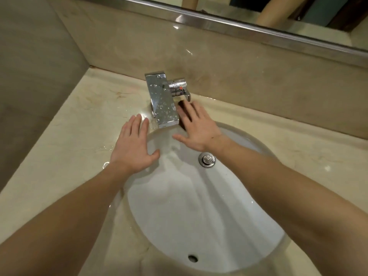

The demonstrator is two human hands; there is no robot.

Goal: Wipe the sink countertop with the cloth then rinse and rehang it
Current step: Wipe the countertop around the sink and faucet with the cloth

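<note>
No cloth is in view. My left hand (133,144) lies flat with fingers spread on the beige marble countertop (65,148), at the left rim of the white oval basin (199,206). My right hand (197,128) is flat and spread too, palm down at the basin's back edge, just right of the chrome faucet spout (162,100) and below its lever handle (182,90). Both hands hold nothing. Water drops speckle the faucet, and the counter shines wet around its base.
A chrome drain plug (207,159) sits in the basin, with an overflow hole (192,258) near the front. A marble backsplash (239,72) rises behind the faucet under a metal-framed mirror (258,30). A tiled wall (25,76) closes the left side.
</note>
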